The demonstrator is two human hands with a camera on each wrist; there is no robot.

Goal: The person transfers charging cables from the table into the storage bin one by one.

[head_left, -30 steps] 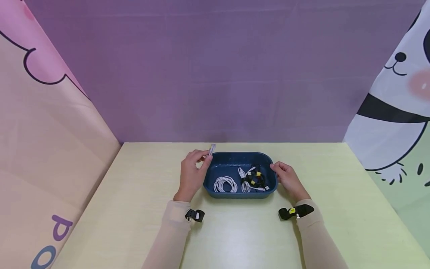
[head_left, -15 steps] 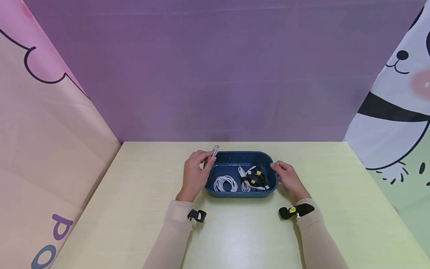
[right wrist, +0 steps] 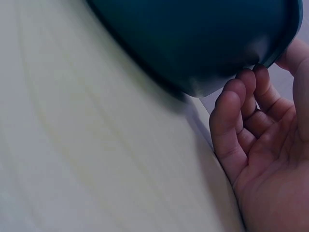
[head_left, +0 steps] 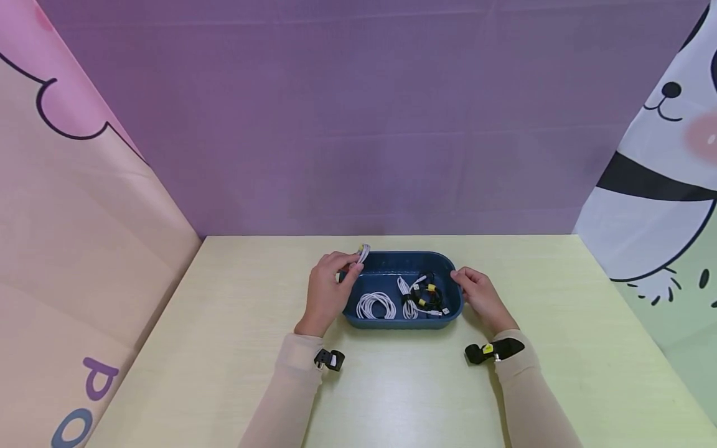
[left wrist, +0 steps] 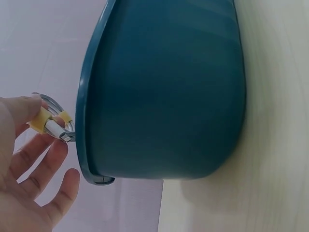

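Note:
My left hand (head_left: 327,287) pinches a small coiled white cable (head_left: 364,252) between thumb and fingers, over the left rim of a dark blue plastic bin (head_left: 386,324). Yellow ties and a metal plug on this cable (left wrist: 54,126) show in the left wrist view. At the other end, my right hand (head_left: 480,296) grips the bin's right rim, thumb on one side and fingers curled against the outer wall. Inside lie a coiled white cable (head_left: 366,299), a bundled white cable (head_left: 410,311) with a dark tie, and black cables (head_left: 433,303) with yellow ties.
The bin stands on a pale wooden table (head_left: 224,348). A purple backdrop (head_left: 358,124) rises behind the far edge, with printed cloth panels (head_left: 661,236) at both sides. A black strap with a camera sits on each wrist.
My left hand has moved slightly right with the pinched cable, bringing it over the bin's left end. The right hand stays on the rim, and the cables inside have not moved.

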